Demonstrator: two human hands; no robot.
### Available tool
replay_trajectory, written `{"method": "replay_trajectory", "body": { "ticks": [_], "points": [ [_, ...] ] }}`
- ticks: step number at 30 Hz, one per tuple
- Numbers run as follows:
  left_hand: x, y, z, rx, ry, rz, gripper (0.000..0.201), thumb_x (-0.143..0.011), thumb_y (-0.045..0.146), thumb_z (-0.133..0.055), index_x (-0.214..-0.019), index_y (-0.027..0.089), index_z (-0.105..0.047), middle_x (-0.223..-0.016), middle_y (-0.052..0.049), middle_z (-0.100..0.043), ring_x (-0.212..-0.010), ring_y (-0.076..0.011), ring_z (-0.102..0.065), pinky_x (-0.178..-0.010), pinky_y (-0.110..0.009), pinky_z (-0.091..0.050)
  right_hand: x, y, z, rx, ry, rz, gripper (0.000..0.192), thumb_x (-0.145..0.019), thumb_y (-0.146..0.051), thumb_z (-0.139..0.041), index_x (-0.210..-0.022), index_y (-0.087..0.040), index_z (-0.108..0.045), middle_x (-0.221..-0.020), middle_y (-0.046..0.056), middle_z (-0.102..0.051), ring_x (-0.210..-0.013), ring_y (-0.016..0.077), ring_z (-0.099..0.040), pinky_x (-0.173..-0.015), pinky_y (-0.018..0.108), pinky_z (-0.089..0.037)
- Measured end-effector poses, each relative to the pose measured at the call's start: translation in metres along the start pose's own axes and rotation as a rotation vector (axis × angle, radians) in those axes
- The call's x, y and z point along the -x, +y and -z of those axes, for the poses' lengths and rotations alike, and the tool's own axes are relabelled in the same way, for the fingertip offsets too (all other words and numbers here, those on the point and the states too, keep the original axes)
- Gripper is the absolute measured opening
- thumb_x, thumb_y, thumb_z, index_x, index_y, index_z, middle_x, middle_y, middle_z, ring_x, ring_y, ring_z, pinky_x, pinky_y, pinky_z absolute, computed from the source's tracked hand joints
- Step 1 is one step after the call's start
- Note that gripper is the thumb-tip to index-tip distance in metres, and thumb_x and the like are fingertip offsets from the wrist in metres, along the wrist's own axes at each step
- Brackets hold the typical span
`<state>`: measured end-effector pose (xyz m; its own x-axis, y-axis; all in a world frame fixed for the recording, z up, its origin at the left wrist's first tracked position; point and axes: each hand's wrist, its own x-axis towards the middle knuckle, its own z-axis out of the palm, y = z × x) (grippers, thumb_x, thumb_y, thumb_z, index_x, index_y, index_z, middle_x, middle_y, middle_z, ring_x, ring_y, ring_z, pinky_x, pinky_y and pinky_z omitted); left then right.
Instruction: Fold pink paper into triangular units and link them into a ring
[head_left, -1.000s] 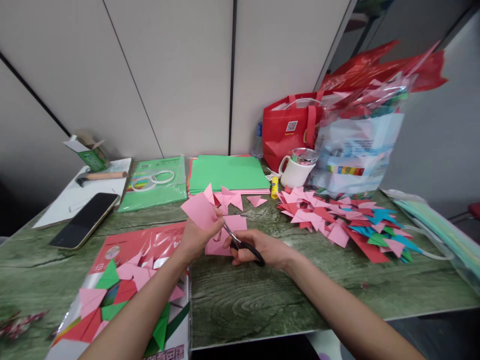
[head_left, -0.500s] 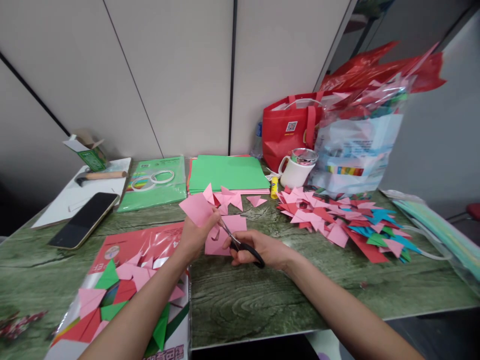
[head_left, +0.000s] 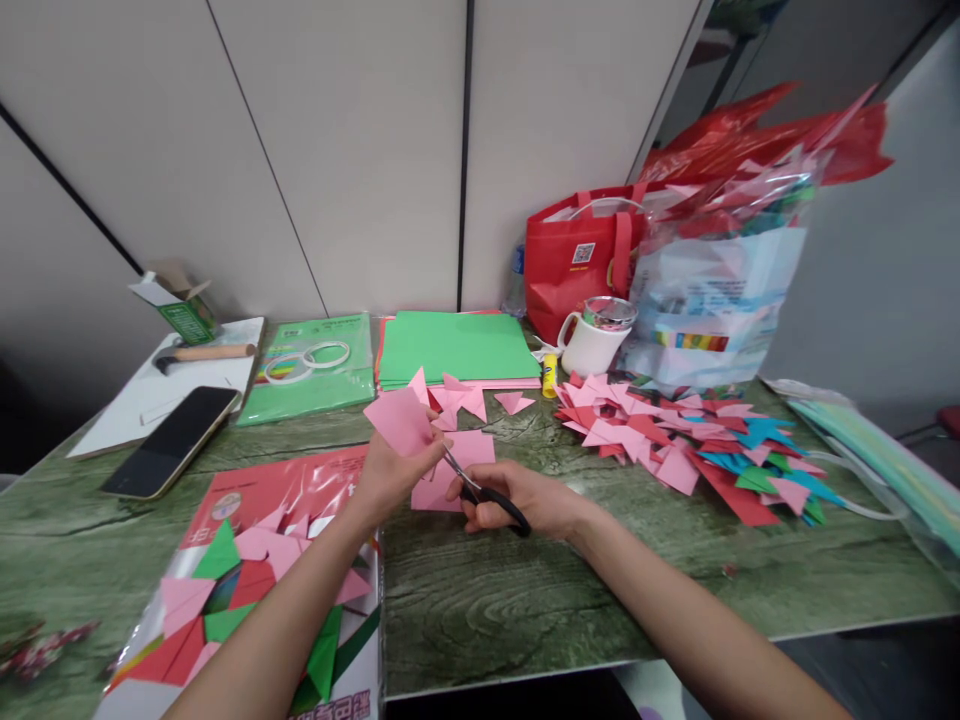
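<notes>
My left hand [head_left: 391, 478] pinches a pink paper square [head_left: 401, 420] and holds it up above the green wood-grain table [head_left: 525, 590]. Black-handled scissors [head_left: 480, 488] are gripped in my right hand [head_left: 525, 500], their blades pointing up-left into the paper's lower right edge. Under both hands lie more pink paper pieces [head_left: 457, 460]. Whether the blades are closed cannot be told.
A pile of folded pink, red, blue and green papers [head_left: 690, 450] lies right. Green paper sheets [head_left: 454, 345], tape rolls [head_left: 307, 358], a phone [head_left: 171, 440], a hammer [head_left: 202, 352], a white mug [head_left: 596, 338], a red bag [head_left: 581, 255] and a plastic bag [head_left: 720, 290] stand behind. A packet of folded pieces [head_left: 247, 580] sits front left.
The pink square in my left hand has tilted slightly and shifted a little right. The scissors and right hand stay almost in place.
</notes>
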<state>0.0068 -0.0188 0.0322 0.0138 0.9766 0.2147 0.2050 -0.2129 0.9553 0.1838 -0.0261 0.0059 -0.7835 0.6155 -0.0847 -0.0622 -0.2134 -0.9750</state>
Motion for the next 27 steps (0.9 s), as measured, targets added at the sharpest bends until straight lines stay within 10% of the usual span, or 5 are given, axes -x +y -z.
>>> {"method": "replay_trajectory", "body": {
  "ticks": [27],
  "points": [
    [-0.003,-0.007,0.001,0.271,0.085,0.114,0.025,-0.068,0.033,-0.064,-0.082,0.013,-0.061,-0.066,-0.003,-0.063,-0.055,-0.0119,-0.055,-0.045,-0.02,-0.04,0.001,-0.001,-0.001,0.001,0.013,0.004,0.045,-0.062,-0.043,-0.071,-0.092,-0.012,-0.058,-0.071,-0.001,-0.049,-0.063,0.0087,-0.047,-0.065,0.026,-0.041]
  ]
}}
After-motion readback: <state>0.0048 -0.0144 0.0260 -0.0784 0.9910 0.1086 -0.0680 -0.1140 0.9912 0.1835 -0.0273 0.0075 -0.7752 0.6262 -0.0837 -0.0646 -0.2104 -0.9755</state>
